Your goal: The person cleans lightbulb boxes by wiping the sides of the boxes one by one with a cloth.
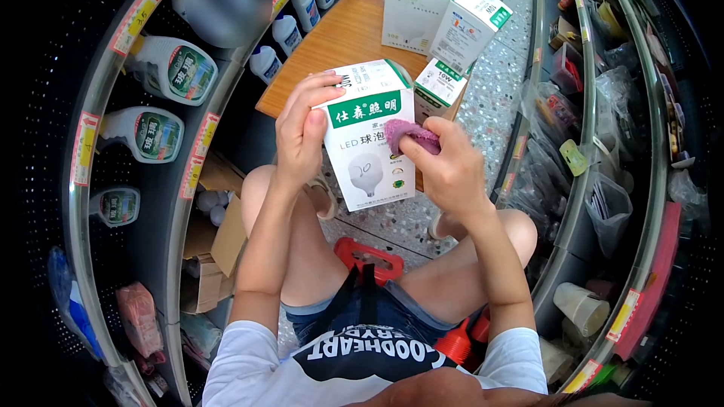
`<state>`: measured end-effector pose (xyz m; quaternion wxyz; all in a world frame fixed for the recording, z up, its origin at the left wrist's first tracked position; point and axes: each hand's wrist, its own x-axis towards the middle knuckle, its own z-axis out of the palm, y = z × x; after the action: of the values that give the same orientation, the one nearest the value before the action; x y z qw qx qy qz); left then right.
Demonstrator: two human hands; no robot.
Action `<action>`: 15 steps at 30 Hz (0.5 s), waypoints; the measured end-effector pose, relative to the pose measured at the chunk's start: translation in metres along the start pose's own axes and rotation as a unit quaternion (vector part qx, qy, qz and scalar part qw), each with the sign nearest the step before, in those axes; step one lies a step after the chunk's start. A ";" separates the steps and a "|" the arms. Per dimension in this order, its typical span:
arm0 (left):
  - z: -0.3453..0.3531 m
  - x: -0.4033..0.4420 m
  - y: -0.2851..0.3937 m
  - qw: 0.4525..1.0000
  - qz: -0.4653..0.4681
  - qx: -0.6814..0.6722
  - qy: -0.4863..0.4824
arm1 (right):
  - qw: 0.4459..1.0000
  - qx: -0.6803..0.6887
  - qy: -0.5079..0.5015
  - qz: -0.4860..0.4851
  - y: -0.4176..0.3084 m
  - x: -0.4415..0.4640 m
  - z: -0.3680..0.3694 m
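A white and green LED bulb box (368, 139) is held upright over my lap, its printed front facing me. My left hand (303, 130) grips the box's left side and top edge, fingers bent over it. In my right hand (449, 169) is a bunched purple cloth (411, 136), pressed against the right side of the box's front. Just behind the held box, a smaller 10W bulb box (440, 87) stands at the edge of a wooden stool (320, 45).
More bulb boxes (417, 7) stand at the stool's far end. Shelves with spray bottles (170, 68) curve along the left, and shelves of bagged goods (618, 90) along the right. A red plastic object (369, 256) lies between my legs, near an open carton (226, 245).
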<state>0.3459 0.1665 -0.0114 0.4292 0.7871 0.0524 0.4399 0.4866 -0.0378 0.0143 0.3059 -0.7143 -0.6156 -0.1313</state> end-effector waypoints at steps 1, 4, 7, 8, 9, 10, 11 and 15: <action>0.000 0.000 -0.001 1.000 -0.001 -0.002 0.002 | 1.000 0.002 -0.007 -0.001 0.000 -0.003 0.000; 0.001 0.000 -0.003 1.000 0.001 -0.003 0.008 | 1.000 0.015 -0.025 -0.004 0.000 -0.015 0.001; 0.001 -0.001 -0.005 1.000 0.004 0.003 0.014 | 0.999 0.005 -0.033 -0.030 0.003 -0.029 0.005; 0.001 -0.001 -0.005 1.000 0.002 0.004 0.016 | 0.999 0.012 -0.041 -0.026 0.002 -0.033 0.006; 0.001 -0.001 -0.005 1.000 -0.001 0.005 0.018 | 0.998 0.018 -0.049 -0.023 0.001 -0.037 0.006; 0.001 -0.001 -0.005 1.000 0.001 0.011 0.019 | 0.998 0.025 -0.057 -0.019 0.000 -0.041 0.005; 0.001 0.000 -0.004 1.000 0.002 0.017 0.020 | 0.997 0.027 -0.065 -0.019 0.000 -0.045 0.005; 0.000 0.001 -0.004 0.999 0.005 0.028 0.020 | 0.995 0.045 -0.087 -0.026 0.001 -0.061 0.008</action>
<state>0.3477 0.1700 -0.0138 0.4040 0.7899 0.0690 0.4562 0.4732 -0.0816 -0.0261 0.2797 -0.6923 -0.6633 -0.0492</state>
